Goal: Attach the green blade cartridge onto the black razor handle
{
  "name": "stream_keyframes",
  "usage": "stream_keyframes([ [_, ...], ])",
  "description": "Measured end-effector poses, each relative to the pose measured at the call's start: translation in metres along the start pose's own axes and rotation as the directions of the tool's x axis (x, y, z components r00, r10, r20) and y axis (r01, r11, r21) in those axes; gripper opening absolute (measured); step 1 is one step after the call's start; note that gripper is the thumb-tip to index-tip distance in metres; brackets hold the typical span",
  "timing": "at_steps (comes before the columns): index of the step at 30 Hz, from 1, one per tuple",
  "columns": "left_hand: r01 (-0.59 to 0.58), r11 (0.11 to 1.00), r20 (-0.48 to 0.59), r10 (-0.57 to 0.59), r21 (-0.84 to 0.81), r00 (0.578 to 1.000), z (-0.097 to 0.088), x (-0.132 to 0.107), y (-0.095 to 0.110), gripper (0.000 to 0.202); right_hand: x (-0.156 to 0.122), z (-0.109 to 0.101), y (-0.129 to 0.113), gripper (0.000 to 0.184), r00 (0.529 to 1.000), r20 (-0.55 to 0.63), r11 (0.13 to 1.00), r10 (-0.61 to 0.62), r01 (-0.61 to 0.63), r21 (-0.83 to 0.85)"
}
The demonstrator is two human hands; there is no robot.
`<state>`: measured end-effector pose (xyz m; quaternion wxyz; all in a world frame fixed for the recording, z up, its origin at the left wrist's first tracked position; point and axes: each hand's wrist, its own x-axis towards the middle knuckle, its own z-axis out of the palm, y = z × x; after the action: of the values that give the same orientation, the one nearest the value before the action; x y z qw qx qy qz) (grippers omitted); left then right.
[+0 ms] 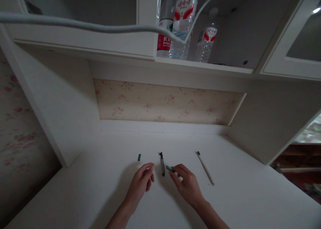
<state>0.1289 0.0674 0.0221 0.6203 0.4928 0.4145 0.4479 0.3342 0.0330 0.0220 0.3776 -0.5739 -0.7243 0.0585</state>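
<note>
My right hand (187, 184) pinches a small green-and-black battery (170, 168) between thumb and fingertips, just above the white desk. To the left, my left hand (140, 182) is loosely closed, thumb against forefinger, with nothing visible in it. Between the two hands lies a narrow black holder-like piece (162, 164), its long side pointing away from me. A second small green-and-black battery (139, 157) rests on the desk beyond my left hand. On the right lies a slim white pen-like stick (206, 169) with a dark far end, apart from my right hand.
The white desk (100, 175) runs back to a low ledge and a flowered wall panel (160, 102). Overhead, a shelf holds several plastic bottles (184, 18). A pale cable (107, 28) hangs across the cabinet front. Side panels (62, 102) bound the desk.
</note>
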Motion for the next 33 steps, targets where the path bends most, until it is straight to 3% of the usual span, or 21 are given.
stream_keyframes([
  [2,0.022,1.0,-0.008,-0.022,0.015,1.0,-0.001,0.0,0.0,0.052,-0.004,-0.01,0.027,0.038,0.987,-0.04,0.986,0.153,-0.155,-0.06],
  [5,0.043,0.999,-0.004,-0.043,0.015,0.999,-0.002,0.002,0.0,0.05,-0.007,-0.033,0.072,0.044,0.921,-0.111,0.894,0.373,-0.389,-0.221],
  [10,0.044,0.999,0.003,-0.044,0.024,0.999,-0.002,0.005,-0.007,0.049,-0.008,-0.078,0.122,0.048,0.834,-0.17,0.762,0.525,-0.549,-0.343],
  [13,0.04,0.998,0.006,-0.041,0.039,0.999,-0.002,0.005,-0.008,0.048,-0.007,-0.093,0.141,0.049,0.788,-0.156,0.685,0.595,-0.599,-0.415],
  [21,0.059,0.997,-0.026,-0.057,0.056,0.998,-0.004,0.004,-0.005,0.05,-0.006,-0.097,0.167,0.042,0.699,-0.125,0.568,0.705,-0.661,-0.491],
  [33,-0.015,0.993,-0.037,0.019,0.12,0.999,-0.012,0.009,-0.01,0.047,-0.009,-0.101,0.18,0.044,0.703,-0.05,0.614,0.71,-0.653,-0.443],
])
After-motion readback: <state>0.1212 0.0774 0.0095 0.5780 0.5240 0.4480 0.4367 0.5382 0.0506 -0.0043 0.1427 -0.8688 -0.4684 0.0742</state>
